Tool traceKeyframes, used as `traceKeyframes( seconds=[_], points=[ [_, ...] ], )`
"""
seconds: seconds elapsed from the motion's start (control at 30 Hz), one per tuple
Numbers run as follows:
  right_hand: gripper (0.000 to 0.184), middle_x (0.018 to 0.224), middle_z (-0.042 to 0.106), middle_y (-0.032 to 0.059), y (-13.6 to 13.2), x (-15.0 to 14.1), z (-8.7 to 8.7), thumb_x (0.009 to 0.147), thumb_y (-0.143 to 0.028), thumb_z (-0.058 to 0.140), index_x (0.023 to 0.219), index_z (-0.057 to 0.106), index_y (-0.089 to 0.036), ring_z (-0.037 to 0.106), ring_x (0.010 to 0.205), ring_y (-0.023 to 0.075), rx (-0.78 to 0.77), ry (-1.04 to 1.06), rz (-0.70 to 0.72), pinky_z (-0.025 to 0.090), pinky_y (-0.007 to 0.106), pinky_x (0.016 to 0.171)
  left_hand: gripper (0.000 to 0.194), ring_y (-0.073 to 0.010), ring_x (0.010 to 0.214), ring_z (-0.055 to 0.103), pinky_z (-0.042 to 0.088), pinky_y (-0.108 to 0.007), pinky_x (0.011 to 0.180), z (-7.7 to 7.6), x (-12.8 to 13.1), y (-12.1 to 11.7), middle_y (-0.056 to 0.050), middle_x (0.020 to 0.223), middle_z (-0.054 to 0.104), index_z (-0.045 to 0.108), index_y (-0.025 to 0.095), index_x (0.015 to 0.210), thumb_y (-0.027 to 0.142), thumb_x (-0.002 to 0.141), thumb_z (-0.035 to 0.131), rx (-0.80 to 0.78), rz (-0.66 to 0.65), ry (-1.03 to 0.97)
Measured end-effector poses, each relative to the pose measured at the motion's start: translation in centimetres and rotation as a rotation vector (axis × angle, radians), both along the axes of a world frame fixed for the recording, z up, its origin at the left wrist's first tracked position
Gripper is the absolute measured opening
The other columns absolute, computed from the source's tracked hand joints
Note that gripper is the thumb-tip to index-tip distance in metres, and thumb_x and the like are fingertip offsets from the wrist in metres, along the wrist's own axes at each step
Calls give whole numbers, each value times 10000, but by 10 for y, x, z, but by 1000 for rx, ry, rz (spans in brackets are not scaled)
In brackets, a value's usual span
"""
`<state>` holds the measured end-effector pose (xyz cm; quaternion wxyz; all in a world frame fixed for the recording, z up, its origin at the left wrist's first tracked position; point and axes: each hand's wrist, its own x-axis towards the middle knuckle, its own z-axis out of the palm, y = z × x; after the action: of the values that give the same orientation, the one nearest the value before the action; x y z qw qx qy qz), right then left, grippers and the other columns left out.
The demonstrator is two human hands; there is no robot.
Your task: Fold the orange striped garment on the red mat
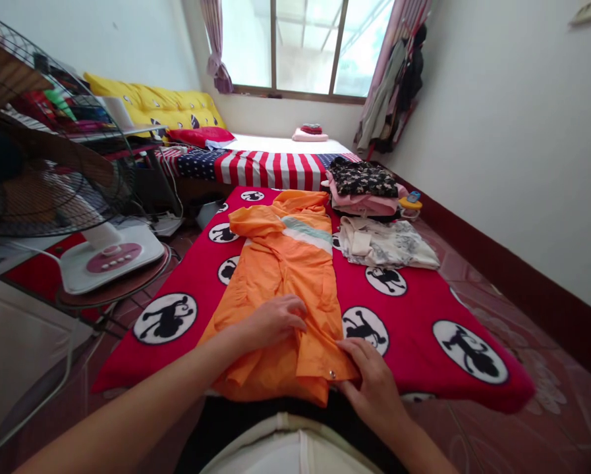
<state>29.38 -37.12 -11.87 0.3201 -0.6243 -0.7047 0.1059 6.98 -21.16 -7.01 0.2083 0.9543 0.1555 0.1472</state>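
Note:
An orange jacket (260, 273) with a pale green and white band lies lengthwise on the red blanket, its hem toward me. One sleeve is folded across its upper part. My left hand (278, 320) is on the lower front, its bent fingers closed on the fabric by the front edge. At the hem's right corner, beside a metal snap, my right hand (371, 382) pinches the cloth with the thumb below and fingers on top. Right of the jacket lies a folded cream garment (389, 243) with a grey pattern.
The red blanket (418, 296) has white circles with black figures. A stack of folded clothes (362, 184) stands at the back right, near a yellow-lidded container (410, 205). An electric fan (112, 257) stands on a stool at left. Behind is a bed (270, 168) below the window.

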Motion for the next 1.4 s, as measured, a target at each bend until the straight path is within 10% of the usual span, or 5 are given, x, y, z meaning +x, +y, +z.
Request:
traceKeyframes(
  seconds=[0.4, 0.7, 0.9, 1.03, 1.4],
  points=[
    [210, 817, 639, 42, -5, -37, 46, 847, -109, 471, 881, 644, -221, 597, 762, 166, -24, 9, 203, 438, 263, 673, 332, -136, 876, 615, 454, -225, 800, 48, -34, 9, -37, 946, 672, 724, 213, 902, 34, 804, 462, -55, 80, -34],
    [165, 687, 674, -21, 20, -62, 48, 806, -135, 593, 702, 684, -226, 593, 604, 110, -269, 27, 457, 361, 199, 554, 379, -128, 782, 600, 426, -209, 724, 16, -52, 3, -2, 802, 672, 728, 219, 748, -49, 679, 469, -57, 56, 151],
    [228, 1078, 687, 59, 97, -55, 63, 884, -205, 526, 1051, 681, -229, 625, 993, 180, 30, 28, 242, 472, 297, 862, 353, -144, 795, 593, 431, -235, 732, 13, -52, -2, -1, 798, 681, 729, 230, 739, -28, 675, 498, -59, 66, 190],
    [472, 1468, 436, 105, 169, -63, 51, 896, -221, 489, 1364, 485, -161, 359, 1374, 247, 16, -155, 199, 271, 467, 1128, 355, -149, 798, 609, 455, -238, 754, 13, -48, 0, 0, 803, 698, 738, 232, 756, -18, 657, 506, -100, 45, 205],
    [557, 1504, 343, 174, 288, -68, 22, 916, -380, 464, 1415, 434, -134, 291, 1403, 322, -123, -353, 21, 188, 567, 1116, 231, -147, 716, 657, 490, -211, 667, 33, -36, 40, 5, 818, 732, 730, 248, 937, 172, 732, 654, -255, 191, 209]
  ],
)
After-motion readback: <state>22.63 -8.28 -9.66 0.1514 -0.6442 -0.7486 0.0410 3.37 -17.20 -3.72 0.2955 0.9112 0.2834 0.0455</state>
